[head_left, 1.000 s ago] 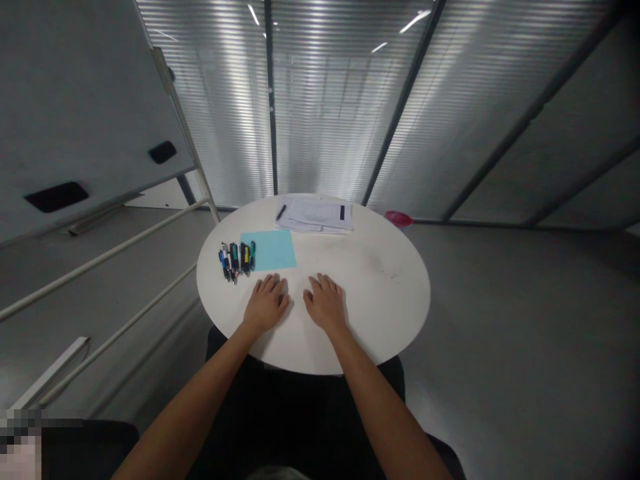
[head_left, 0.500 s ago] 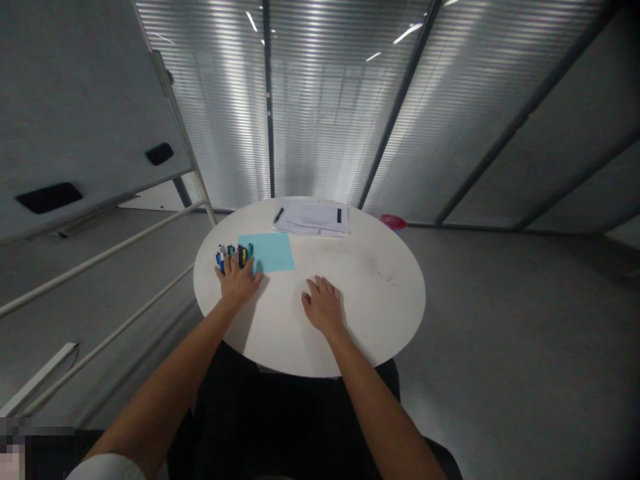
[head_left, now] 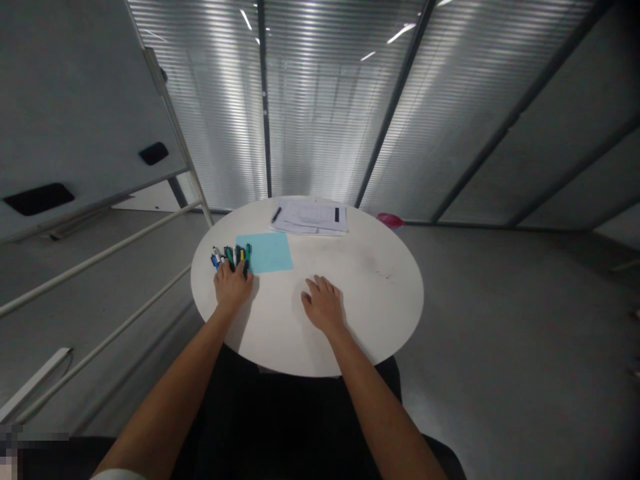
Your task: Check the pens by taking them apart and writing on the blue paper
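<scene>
A bunch of pens and markers (head_left: 242, 254) in blue, white, green, black and yellow lies at the left of the round white table, partly over the corner of a light-blue sheet (head_left: 270, 252). My left hand (head_left: 233, 283) is closed around the near ends of the bunch, thumb on the right side and fingers over the top. How many it grips is hidden beneath the fingers. Palm down on the bare tabletop, my right hand (head_left: 323, 303) rests with its fingers a little apart, holding nothing, to the right of the sheet.
Stacked white papers (head_left: 310, 219) lie at the table's (head_left: 370, 313) far edge, with a dark pen (head_left: 277, 215) on their left. A whiteboard frame (head_left: 173, 113) stands at left. Beyond the table, a pink object (head_left: 390, 220) shows near the blinds.
My left hand has drawn slightly left and its thumb and fingers have come closer together around the pens. More of the pens shows beyond the fingers. My right hand has stayed in place.
</scene>
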`<state>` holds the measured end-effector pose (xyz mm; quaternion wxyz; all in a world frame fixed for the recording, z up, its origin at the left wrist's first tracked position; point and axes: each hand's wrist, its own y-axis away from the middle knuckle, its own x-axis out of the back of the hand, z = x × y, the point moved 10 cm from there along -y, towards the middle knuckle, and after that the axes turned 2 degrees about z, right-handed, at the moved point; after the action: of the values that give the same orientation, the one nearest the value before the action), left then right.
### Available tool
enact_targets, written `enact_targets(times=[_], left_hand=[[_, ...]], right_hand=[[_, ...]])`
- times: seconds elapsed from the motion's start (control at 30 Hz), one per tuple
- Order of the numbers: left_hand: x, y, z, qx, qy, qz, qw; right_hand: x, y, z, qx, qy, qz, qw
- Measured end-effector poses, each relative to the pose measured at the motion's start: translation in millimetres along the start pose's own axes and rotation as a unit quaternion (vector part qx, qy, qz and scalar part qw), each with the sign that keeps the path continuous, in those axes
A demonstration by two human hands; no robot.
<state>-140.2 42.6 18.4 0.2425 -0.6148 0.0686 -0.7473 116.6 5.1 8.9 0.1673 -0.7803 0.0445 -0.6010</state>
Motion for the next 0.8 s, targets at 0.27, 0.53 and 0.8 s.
enact_targets(times=[0.27,0.53,0.8], left_hand=[[0.4,0,3,-0.015,0.013,0.015,1.0],[-4.0,-1,2,-0.002,-0.004,-0.021,1.0],[3.4,-1,1,0.007,0.021,0.007,1.0]], right_hand=[[5,-8,-8,0.016,-0.022,0.002,1.0],[-18,-46,-64,0.125,-0.033,-0.05,0.99],[-27,-42,-71,0.131,-0.022,-0.042,0.99]])
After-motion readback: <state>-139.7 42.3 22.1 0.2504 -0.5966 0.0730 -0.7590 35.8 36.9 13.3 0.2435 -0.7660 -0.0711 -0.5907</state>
